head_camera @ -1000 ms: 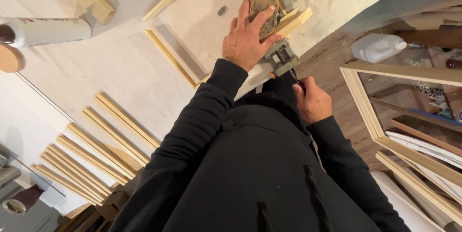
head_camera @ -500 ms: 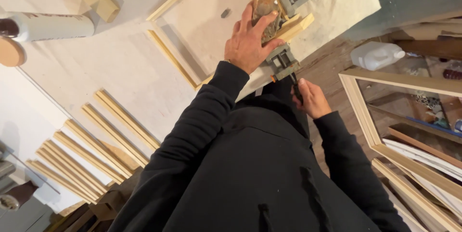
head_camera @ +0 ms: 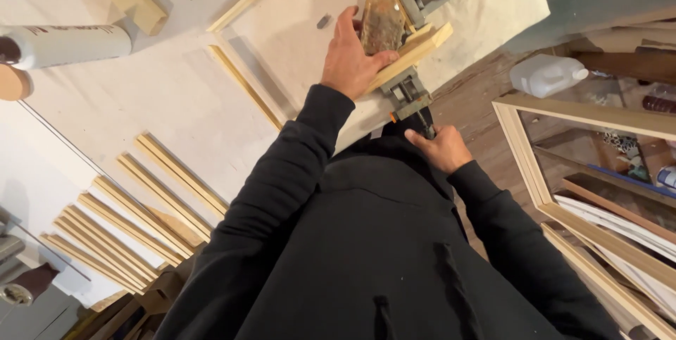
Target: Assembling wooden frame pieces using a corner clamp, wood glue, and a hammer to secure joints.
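Note:
A metal corner clamp (head_camera: 386, 19) with a rusty triangular plate sits at the edge of a white-covered workbench (head_camera: 162, 100). It holds two light wooden strips (head_camera: 415, 47) joined at a corner. My left hand (head_camera: 350, 58) presses flat on the wood beside the triangular plate, fingers spread. My right hand (head_camera: 440, 146) is below the bench edge, closed around the clamp's screw handle (head_camera: 415, 111). Black sleeves cover both arms.
Several wooden moulding strips (head_camera: 134, 206) lie in rows at the left. A white tube (head_camera: 67, 44) lies at the upper left. A wooden frame (head_camera: 535, 164) and a white plastic jug (head_camera: 546, 74) are on the floor at right.
The view has shifted slightly. My right hand stays on the clamp handle with a small turn of the wrist. My left hand still rests on the wood.

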